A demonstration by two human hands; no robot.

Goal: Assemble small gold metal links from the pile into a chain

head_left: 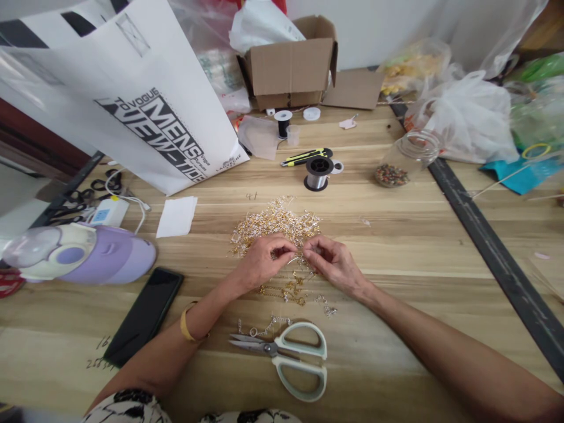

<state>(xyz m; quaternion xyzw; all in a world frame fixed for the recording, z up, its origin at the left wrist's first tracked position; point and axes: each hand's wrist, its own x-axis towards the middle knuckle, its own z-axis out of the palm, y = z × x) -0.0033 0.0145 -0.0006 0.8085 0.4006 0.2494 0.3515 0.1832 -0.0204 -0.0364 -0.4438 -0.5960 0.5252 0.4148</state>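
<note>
While the left hand (267, 259) pinches thumb and finger together, the right hand (333, 264) does the same just beside it; whatever sits between their fingertips is too small to make out. Both are at the near edge of a pile of gold and silver jewellery pieces (264, 222) on the wooden table (396, 229). Gold chains (294, 286) lie nearer the person, then pale-handled scissors (274, 349). Beyond the pile stands a wire spool (318, 175).
</note>
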